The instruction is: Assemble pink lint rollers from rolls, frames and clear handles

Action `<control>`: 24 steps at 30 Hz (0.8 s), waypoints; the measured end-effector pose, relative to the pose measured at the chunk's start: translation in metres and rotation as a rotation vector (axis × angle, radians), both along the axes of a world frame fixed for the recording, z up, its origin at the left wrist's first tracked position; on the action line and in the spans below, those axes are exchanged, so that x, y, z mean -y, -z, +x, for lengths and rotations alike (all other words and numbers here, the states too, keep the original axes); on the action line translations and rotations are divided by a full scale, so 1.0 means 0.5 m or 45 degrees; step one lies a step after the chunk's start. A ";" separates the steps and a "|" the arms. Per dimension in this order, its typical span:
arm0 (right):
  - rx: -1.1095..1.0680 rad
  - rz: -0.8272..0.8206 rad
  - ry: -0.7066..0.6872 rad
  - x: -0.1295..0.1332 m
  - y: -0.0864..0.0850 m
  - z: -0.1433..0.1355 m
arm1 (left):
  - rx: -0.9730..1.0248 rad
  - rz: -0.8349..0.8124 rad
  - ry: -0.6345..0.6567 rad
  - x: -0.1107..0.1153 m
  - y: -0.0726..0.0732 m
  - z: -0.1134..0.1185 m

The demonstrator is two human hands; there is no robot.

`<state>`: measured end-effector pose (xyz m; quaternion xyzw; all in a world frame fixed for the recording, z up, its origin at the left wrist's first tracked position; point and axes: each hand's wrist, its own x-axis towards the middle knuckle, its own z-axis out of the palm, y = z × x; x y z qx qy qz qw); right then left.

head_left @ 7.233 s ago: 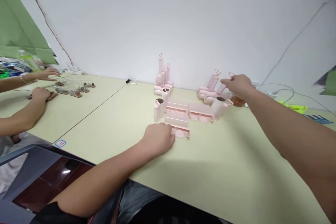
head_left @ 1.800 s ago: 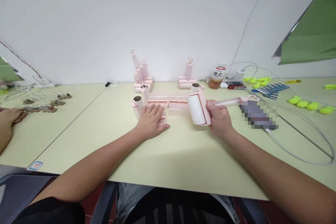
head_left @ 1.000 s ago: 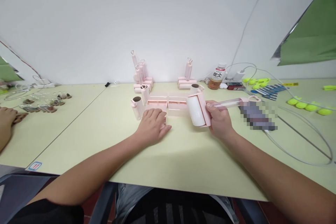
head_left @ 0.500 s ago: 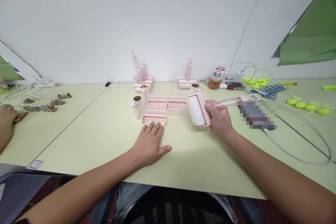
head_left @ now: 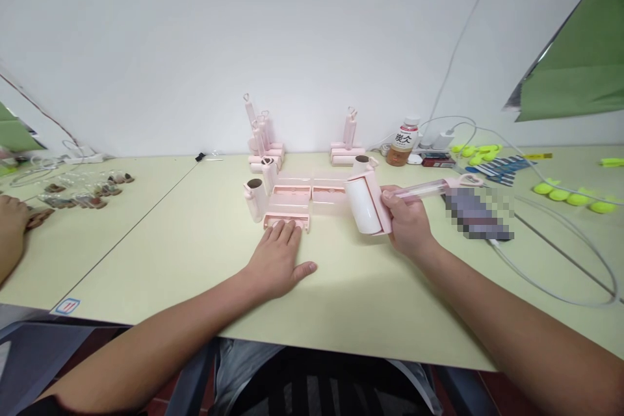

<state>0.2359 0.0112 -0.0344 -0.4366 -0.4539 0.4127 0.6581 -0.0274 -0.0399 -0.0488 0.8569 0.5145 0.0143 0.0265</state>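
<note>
In my right hand (head_left: 409, 221) is a pink lint roller (head_left: 366, 207), its white sheet roll facing left inside the half-round cover and its clear handle pointing right. My left hand (head_left: 279, 259) lies flat, fingers stretched forward, fingertips on a pink roller cover (head_left: 286, 221) on the table. Just beyond stand pink parts: a sheet roll with a brown core (head_left: 255, 198) upright at the left, and open pink covers (head_left: 291, 194) lying side by side. Another upright roll (head_left: 361, 164) shows partly behind the lint roller I hold.
Lint rollers (head_left: 258, 140) stand by the wall, with two more (head_left: 349, 136) to their right. A bottle (head_left: 402, 143), a blurred phone (head_left: 478, 214), a looping white cable (head_left: 560, 302) and yellow-green pieces (head_left: 578, 197) are at right. At far left another person's hand (head_left: 12, 221) touches small wrapped items (head_left: 78, 198).
My left hand has slid slightly forward, the fingertips now farther over the near pink cover. My right hand and the lint roller in it have hardly moved.
</note>
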 end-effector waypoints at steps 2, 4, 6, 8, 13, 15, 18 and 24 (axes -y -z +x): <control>-0.001 0.002 0.001 0.000 -0.002 0.001 | 0.026 0.047 0.013 0.001 -0.007 0.000; 0.001 0.010 0.002 0.000 -0.002 0.003 | 0.096 0.124 0.061 0.003 -0.019 -0.004; 0.006 0.025 0.003 0.000 -0.003 0.005 | 0.197 0.210 0.099 0.004 -0.032 -0.015; 0.011 0.042 0.005 0.000 -0.004 0.007 | 0.296 0.241 0.045 0.004 -0.041 -0.032; 0.017 0.037 0.004 0.002 -0.007 0.004 | 0.483 0.141 -0.147 0.010 -0.051 -0.068; 0.015 0.031 -0.010 0.006 -0.007 -0.002 | 0.608 0.107 -0.103 0.014 -0.059 -0.058; 0.043 0.044 -0.054 0.022 -0.007 -0.019 | 0.904 -0.070 -0.065 0.009 -0.077 -0.003; 0.128 0.042 -0.332 0.057 -0.019 -0.045 | 1.610 -0.721 0.031 -0.029 -0.091 0.145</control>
